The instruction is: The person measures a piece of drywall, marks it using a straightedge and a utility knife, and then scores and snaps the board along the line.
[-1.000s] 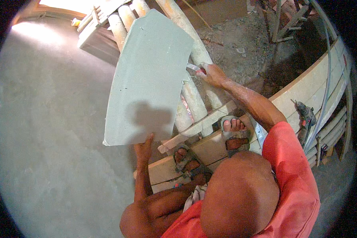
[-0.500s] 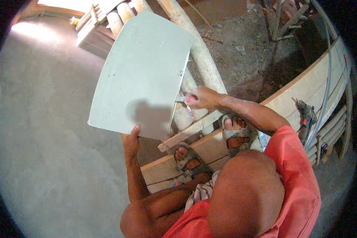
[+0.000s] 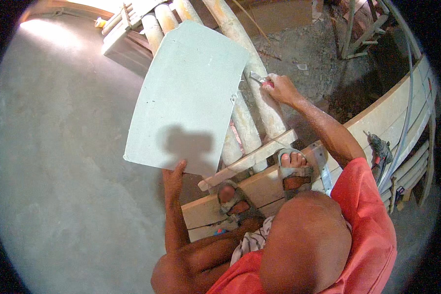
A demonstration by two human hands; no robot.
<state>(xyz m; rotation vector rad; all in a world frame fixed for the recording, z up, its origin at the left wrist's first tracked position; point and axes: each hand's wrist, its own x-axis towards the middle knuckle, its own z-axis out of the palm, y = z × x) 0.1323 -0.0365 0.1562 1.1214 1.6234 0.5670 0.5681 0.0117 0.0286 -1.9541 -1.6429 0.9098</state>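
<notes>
We are up on the wooden planks (image 3: 259, 188) in sandals, and our left hand (image 3: 174, 179) props the near edge of a pale green board (image 3: 186, 98), fingers flat against its underside; how the thumb sits we cannot tell. The board leans out over the grey concrete floor (image 3: 59, 171), its far side resting on the pale round poles (image 3: 255, 108). Our right hand (image 3: 279, 88) is closed around a small cutter with a red handle (image 3: 260, 81), its blade just beside the board's right edge. A power drill (image 3: 379, 152) lies well apart on the right.
</notes>
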